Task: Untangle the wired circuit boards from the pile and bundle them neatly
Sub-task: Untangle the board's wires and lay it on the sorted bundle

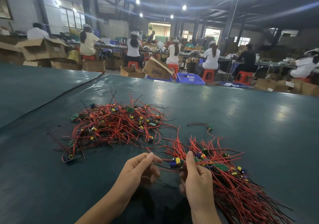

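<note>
Pile [114, 125] and bundle [229, 177] near each other, well inside table edge [212, 85].

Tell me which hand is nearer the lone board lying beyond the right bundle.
Right. The right hand grips the bundle on the near side of the lone board; the left hand pinches a red wire farther left.

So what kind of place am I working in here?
Most likely an electronics assembly workshop: a tangled pile of red-wired green circuit boards lies on the dark green table, capped workers sit on red plastic stools at long benches beyond, and brown cardboard boxes stand around them.
</note>
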The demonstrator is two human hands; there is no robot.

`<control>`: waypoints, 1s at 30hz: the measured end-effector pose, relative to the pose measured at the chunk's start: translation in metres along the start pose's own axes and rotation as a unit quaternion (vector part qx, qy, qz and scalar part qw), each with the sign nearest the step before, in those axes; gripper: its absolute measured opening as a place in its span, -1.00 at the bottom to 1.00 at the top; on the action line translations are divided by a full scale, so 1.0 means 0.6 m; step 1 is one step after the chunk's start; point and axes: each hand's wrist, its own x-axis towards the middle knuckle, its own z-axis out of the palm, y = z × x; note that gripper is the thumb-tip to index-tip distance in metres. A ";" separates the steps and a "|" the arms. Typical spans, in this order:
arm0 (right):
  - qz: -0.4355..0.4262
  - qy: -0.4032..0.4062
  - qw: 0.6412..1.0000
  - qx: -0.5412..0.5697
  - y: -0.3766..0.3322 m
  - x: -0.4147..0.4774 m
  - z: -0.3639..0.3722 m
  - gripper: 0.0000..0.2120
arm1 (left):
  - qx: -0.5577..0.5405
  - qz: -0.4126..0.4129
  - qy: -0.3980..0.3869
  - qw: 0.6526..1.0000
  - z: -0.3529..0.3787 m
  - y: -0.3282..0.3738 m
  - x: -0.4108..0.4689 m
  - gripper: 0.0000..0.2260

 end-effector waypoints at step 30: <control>0.137 0.091 0.955 0.248 -0.027 0.004 -0.011 -0.85 | 0.674 -0.084 0.178 0.712 -0.154 -0.029 0.051 -0.37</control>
